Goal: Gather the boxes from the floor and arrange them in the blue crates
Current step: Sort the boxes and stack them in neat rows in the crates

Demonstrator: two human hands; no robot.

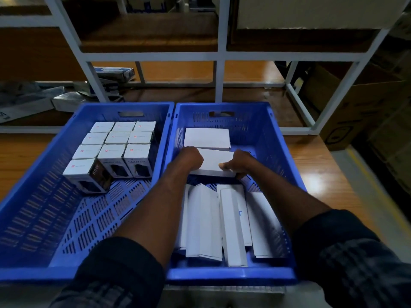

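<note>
A: Where does the white box [214, 163] sit in the right crate [222, 105]?

B: Mid-crate and off its floor, carried between 2 hands. The left hand [189, 160] is curled round its left end. The right hand [239, 163] grips its right end with the thumb on top.

A: And its long axis?

B: It runs across the crate, from side wall to side wall, matching the flat box [206, 137] that lies against the crate's far wall. The held box's far edge looks to be touching or just overlapping that box. Which of the 2 cannot be told.

A: So the move turns on what?

B: Probably on lowering it flat into the bare strip of crate floor between that box and the upright boxes [222, 221] at the crate's near end. Both hands are equally near, so neither leads.
</note>
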